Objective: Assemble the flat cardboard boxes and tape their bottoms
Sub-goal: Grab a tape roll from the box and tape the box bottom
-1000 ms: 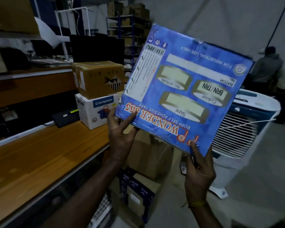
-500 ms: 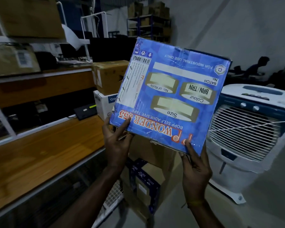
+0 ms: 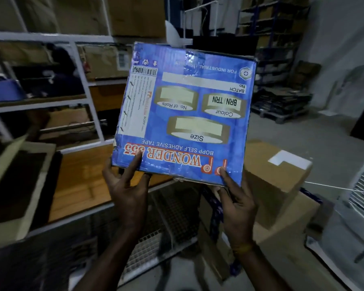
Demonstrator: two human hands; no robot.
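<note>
Both forearms raised, left hand (image 3: 126,185) and right hand (image 3: 235,204) each in pinching grip

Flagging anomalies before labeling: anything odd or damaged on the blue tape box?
Yes. The blue tape box is held with its print upside down, left hand and right hand gripping its lower edge. Its plastic wrap is wrinkled near the top, and the lower edge looks frayed.

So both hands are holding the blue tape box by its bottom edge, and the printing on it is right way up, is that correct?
Not quite. The head view shows both the left hand and the right hand holding the blue tape box by its bottom edge, but the printing on it is upside down.
</note>
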